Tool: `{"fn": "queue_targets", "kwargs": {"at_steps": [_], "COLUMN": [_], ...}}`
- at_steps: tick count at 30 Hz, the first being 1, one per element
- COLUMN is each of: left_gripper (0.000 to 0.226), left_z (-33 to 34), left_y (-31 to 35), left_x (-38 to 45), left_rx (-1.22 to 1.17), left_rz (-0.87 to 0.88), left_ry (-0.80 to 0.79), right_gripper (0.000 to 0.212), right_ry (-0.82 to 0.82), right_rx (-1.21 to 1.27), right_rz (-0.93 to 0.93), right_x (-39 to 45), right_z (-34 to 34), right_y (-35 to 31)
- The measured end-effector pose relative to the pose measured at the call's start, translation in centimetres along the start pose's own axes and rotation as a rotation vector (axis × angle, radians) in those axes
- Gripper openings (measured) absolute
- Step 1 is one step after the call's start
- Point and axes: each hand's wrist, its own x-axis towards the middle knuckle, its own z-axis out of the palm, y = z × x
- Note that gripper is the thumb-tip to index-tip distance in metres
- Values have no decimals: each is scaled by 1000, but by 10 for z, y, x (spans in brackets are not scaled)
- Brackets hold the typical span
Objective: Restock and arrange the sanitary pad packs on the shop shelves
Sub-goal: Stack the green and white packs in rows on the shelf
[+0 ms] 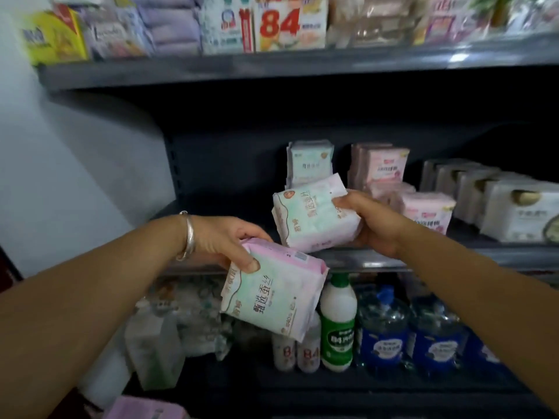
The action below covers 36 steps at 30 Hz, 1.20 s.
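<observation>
- Head view: my left hand (222, 241) pinches a mint-and-pink pad pack (273, 293) at its top edge, thumb on the front, held below the middle shelf (378, 260).
- My right hand (370, 223) grips a second matching pad pack (314, 216), tilted, just above that shelf's front edge, before the upright stacked packs (310, 161).
- Green-labelled bottle (338, 322) stands on the shelf below.

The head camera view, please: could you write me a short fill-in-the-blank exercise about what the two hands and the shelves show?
1. Each hand holds one ____ of sanitary pads.
2. The left hand wears a silver ____ at the wrist.
3. The right hand holds its pack in front of the ____ shelf.
4. Below the left hand's pack stands a white bottle with a ____ label.

Missing words: pack; bracelet; middle; green
</observation>
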Motion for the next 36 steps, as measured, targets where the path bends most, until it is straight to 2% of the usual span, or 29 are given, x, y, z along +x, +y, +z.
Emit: {"fn": "queue_targets", "kwargs": {"at_steps": [2, 7, 12, 22, 26, 29, 32, 36], "left_gripper": [83, 71, 73, 75, 77, 76, 73, 71], "left_z": [-12, -29, -45, -71, -79, -84, -89, -94], "left_y": [10, 28, 35, 55, 60, 64, 70, 76], "left_x": [4, 19, 32, 44, 52, 57, 63, 73], "left_rx": [-17, 15, 23, 18, 15, 4, -8, -55], "left_rz": [52, 114, 179, 262, 298, 325, 355, 388], "left_ry": [17, 60, 108, 195, 236, 271, 330, 437], "right_gripper": [29, 21, 17, 45, 36, 38, 59, 52], "right_ry": [2, 63, 96, 66, 73, 118, 188, 309], "right_rx": [46, 73, 149, 168, 177, 226, 314, 344], "right_rz": [-46, -35, 4, -37, -112, -162, -203, -256], "right_x": [9, 28, 45, 75, 86, 94, 103, 110], "right_z": [1, 3, -6, -22, -24, -24, -26, -32], "right_y": [-12, -32, -41, -53, -58, -61, -64, -67]}}
